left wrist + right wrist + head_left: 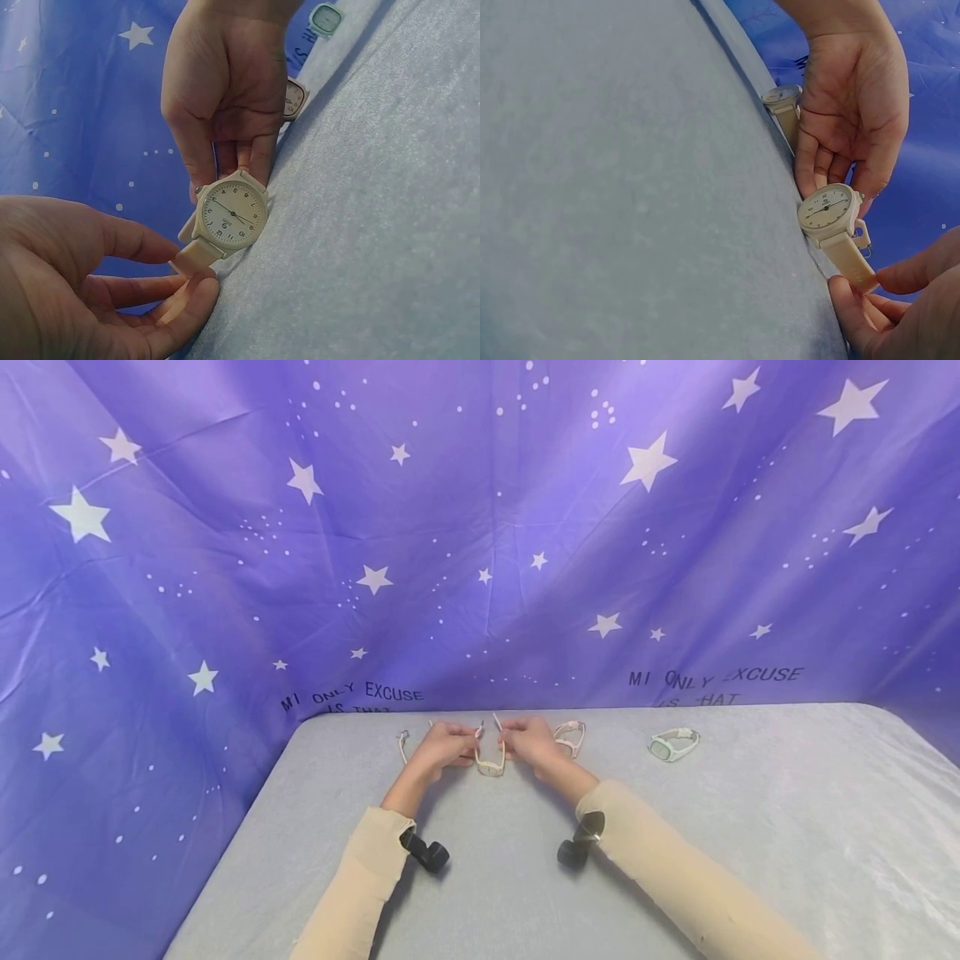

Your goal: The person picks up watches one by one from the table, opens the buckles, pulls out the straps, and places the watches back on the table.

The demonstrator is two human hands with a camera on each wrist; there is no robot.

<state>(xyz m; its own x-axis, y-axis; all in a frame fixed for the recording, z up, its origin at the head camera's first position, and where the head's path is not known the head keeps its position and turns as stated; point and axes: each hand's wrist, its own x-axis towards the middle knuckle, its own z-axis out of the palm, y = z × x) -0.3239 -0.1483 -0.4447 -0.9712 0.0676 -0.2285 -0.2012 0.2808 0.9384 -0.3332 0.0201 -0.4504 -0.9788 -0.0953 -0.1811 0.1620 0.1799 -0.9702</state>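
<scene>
A cream wristwatch (490, 768) with a round dial hangs in a U between both hands, low over the table, its two strap halves standing apart. The left hand (446, 746) pinches one half of its strap between thumb and fingers. On the other side, the right hand (531, 743) pinches the other half by its thumb and fingertips. The dial of this watch (232, 216) faces the left wrist camera, with black numerals and hands. A metal buckle (865, 244) shows behind the strap in the right wrist view.
Just left of the left hand lies another watch (402, 745), partly hidden by that hand. A pinkish watch (570, 741) lies beside the right wrist, and a pale green watch (672, 746) farther right. Behind the grey-covered table (495, 885) hangs a purple star-patterned cloth (450, 510).
</scene>
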